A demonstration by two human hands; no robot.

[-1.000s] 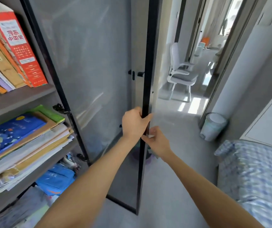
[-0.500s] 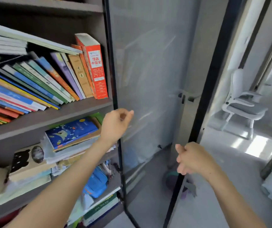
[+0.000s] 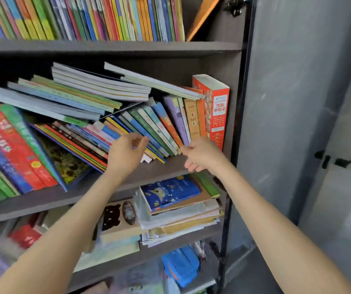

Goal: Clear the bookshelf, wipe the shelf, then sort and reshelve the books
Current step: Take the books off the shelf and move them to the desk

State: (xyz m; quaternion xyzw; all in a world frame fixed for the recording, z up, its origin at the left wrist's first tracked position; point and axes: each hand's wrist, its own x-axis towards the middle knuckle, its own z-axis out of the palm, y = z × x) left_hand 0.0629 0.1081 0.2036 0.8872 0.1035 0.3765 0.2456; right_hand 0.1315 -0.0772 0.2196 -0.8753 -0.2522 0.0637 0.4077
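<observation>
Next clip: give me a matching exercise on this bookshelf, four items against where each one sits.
Things:
1. thick red book
2. starry blue book
3. blue pouch
4. orange book

Places:
A. lying flat on top of a stack
B. leaning diagonally on the top shelf
C. standing at the right end of the second shelf
D. one shelf below the stack

Pairs: 1-C, 2-A, 3-D, 4-B

The grey middle shelf (image 3: 170,166) carries leaning books (image 3: 162,126), flat-laid ones on top.
</observation>
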